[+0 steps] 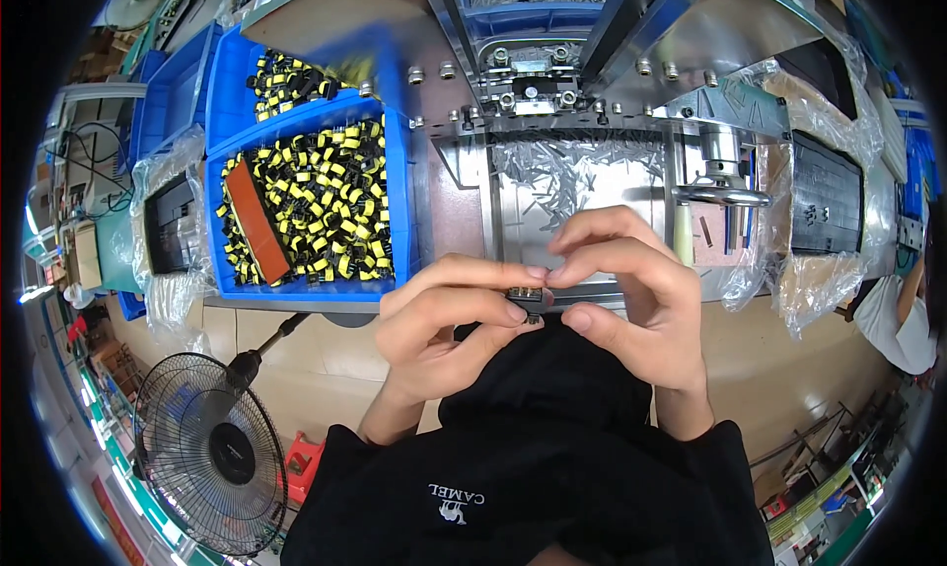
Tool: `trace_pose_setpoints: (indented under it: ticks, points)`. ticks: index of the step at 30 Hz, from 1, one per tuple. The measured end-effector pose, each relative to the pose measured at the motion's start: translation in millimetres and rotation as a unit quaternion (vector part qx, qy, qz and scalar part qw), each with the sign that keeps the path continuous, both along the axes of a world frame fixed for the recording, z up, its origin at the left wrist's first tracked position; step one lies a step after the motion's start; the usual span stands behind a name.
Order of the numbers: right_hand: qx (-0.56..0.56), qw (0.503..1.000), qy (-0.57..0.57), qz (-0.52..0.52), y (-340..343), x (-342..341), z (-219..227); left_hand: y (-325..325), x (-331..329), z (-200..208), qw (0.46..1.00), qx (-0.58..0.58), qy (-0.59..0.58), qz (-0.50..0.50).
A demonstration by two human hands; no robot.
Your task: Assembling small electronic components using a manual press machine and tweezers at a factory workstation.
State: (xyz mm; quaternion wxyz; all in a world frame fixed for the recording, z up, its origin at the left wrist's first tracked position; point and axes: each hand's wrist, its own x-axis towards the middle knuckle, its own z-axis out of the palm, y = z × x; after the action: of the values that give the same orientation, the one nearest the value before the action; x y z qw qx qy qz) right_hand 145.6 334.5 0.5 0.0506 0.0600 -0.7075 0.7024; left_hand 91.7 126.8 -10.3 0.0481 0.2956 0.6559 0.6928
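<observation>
In front of my chest, my left hand [451,311] is closed on a small black component [527,298] with metal-looking pins, pinched between thumb and fingers. My right hand [636,304] curves in from the other side. Its index fingertip comes close to the left fingertips at the component's upper edge; I cannot tell if it touches. The right thumb stays apart from the index finger, with nothing seen in its grip. Left of the hands, a blue bin [400,226] holds many black and yellow components [330,206], with a reddish-brown bar [258,223] lying across them.
Beyond the hands stands a metal press fixture [533,90] over a metal tray [513,232] of loose grey strips [562,176]. A round metal handwheel [722,193] sits to its right. Another blue bin [229,77] lies behind. A black fan [212,452] stands at lower left.
</observation>
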Motion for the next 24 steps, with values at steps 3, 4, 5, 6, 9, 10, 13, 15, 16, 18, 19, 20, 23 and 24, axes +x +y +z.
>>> trace_pose_setpoints:
  ticks: [3, 4, 5, 6, 9, 10, 13, 15, 16, 18, 19, 20, 23, 24]
  points:
    - [-0.114, 0.992, -0.044, 0.029, -2.9, 1.6, -4.4, -1.2, -4.1, 0.5, 0.999, -0.005, 0.027, -0.02]
    - [-0.164, 0.984, -0.06, 0.03, -3.6, 2.2, -5.0, -0.3, -4.8, 1.1, 0.999, -0.004, 0.026, -0.021]
    - [-0.215, 0.973, -0.075, 0.033, -4.8, 2.4, -5.5, 0.1, -5.3, 2.0, 0.999, -0.002, 0.028, -0.026]
    - [-0.216, 0.973, -0.075, 0.033, -5.7, 2.4, -4.5, 0.5, -5.6, 2.4, 0.999, 0.001, 0.029, -0.032]
    - [-0.263, 0.955, -0.132, 0.023, -6.4, 2.6, -1.3, 1.6, -4.6, -0.7, 0.999, 0.008, 0.027, -0.038]
    - [-0.272, 0.952, -0.139, 0.03, -6.0, 2.7, -1.2, 1.3, -4.2, -1.4, 0.999, 0.007, 0.027, -0.038]
    - [-0.283, 0.945, -0.158, 0.043, -2.5, 4.0, -0.1, 1.0, -1.8, -4.4, 0.997, 0.002, 0.014, -0.076]
    - [-0.286, 0.942, -0.169, 0.051, -1.0, 4.5, 1.8, -0.4, 0.2, -4.0, 0.996, -0.003, -0.003, -0.084]
    - [-0.296, 0.936, -0.179, 0.057, -0.4, 4.7, 2.4, -1.2, 0.7, -3.3, 0.997, -0.004, -0.003, -0.083]
    - [-0.304, 0.932, -0.189, 0.061, 0.3, 6.0, 0.8, -1.6, 0.3, -3.7, 0.995, 0.003, -0.014, -0.095]
    - [-0.302, 0.934, -0.182, 0.062, -0.1, 7.3, -2.1, -1.5, -0.5, -3.7, 0.995, 0.004, -0.014, -0.096]
    - [-0.301, 0.935, -0.175, 0.064, -0.5, 8.0, -3.2, -1.7, -1.4, -2.5, 0.995, 0.0, -0.007, -0.101]
    - [-0.27, 0.944, -0.183, 0.055, 0.9, 9.3, 2.0, -1.0, -1.8, -1.5, 0.995, -0.014, 0.003, -0.099]
    - [-0.27, 0.944, -0.184, 0.055, 0.3, 10.1, 2.4, -0.4, -1.6, -1.5, 0.995, -0.024, 0.008, -0.094]
